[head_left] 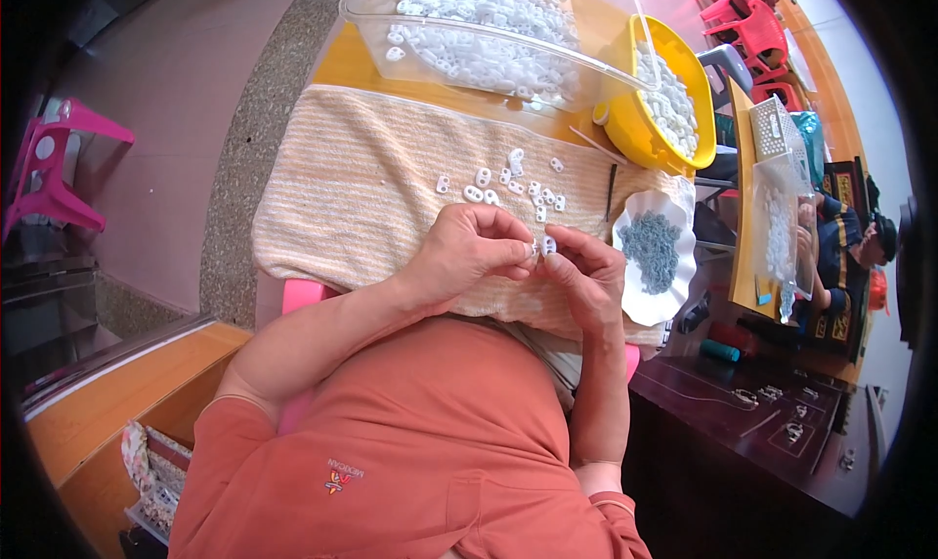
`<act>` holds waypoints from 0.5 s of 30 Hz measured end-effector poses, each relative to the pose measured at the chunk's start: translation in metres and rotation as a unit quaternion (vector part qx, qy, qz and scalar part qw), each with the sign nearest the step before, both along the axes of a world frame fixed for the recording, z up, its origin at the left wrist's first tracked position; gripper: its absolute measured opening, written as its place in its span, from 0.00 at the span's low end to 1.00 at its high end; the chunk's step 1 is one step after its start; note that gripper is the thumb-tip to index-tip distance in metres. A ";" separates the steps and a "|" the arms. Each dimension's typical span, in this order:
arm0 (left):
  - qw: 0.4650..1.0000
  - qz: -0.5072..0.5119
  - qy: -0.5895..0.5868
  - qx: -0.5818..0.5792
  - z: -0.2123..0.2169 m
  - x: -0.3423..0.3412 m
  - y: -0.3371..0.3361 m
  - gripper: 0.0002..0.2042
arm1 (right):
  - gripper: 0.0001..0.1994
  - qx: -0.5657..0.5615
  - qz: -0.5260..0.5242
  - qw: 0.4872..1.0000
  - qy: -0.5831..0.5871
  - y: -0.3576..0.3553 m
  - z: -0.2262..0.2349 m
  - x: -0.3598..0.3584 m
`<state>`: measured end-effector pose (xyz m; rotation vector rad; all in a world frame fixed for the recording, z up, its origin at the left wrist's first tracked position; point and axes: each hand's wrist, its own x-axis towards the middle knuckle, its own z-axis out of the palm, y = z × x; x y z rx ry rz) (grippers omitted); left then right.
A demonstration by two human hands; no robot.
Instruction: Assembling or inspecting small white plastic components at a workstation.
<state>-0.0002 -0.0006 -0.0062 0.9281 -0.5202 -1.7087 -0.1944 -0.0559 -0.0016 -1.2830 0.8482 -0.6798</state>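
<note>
My left hand [476, 246] and my right hand [592, 274] meet fingertip to fingertip over the near part of a striped beige towel [342, 183]. Between the right thumb and forefinger is a small white plastic piece with holes [548, 245]. The left thumb and forefinger are pinched together right beside it; what they grip is too small to make out. Just beyond my hands, several loose white plastic pieces [474, 194] lie scattered on the towel. To the right sits a white scalloped dish [629, 303] holding a heap of tiny grey parts [653, 251].
A clear plastic bin [376, 17] of white pieces stands at the far side, with a yellow basket [622, 137] of similar pieces beside it. A thin black stick [612, 192] lies near the dish. A person [842, 251] works at another table on the right; a pink stool [73, 168] stands left.
</note>
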 end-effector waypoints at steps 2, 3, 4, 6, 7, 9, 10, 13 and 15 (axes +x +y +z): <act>1.000 0.001 0.002 0.005 -0.001 0.000 0.000 0.04 | 0.16 0.014 -0.003 1.000 -0.006 0.001 0.001 0.002; 1.000 0.000 -0.001 0.002 -0.002 0.000 -0.001 0.04 | 0.16 0.026 -0.007 1.000 -0.012 0.001 0.002 0.002; 1.000 -0.001 -0.003 -0.002 -0.003 0.001 -0.001 0.04 | 0.16 0.028 -0.006 1.000 -0.012 0.001 0.003 0.003; 1.000 -0.004 -0.009 0.001 -0.004 0.001 -0.001 0.04 | 0.16 0.036 -0.001 0.999 -0.019 0.000 0.004 0.003; 1.000 -0.007 -0.015 0.002 -0.004 0.001 -0.001 0.05 | 0.16 0.038 -0.001 0.999 -0.019 0.000 0.004 0.004; 1.000 -0.008 -0.015 0.004 -0.003 0.000 -0.001 0.05 | 0.16 0.028 0.002 0.999 -0.040 0.000 0.002 0.005; 1.000 -0.008 -0.015 0.005 -0.003 0.000 -0.001 0.05 | 0.16 0.030 0.001 0.999 -0.040 0.000 0.001 0.004; 1.000 -0.008 -0.002 0.007 -0.004 0.000 -0.001 0.05 | 0.16 0.036 0.009 0.999 -0.033 -0.001 -0.001 0.002; 1.000 -0.008 -0.003 0.009 -0.002 0.000 -0.001 0.05 | 0.16 0.013 0.009 1.000 -0.010 -0.001 -0.002 0.002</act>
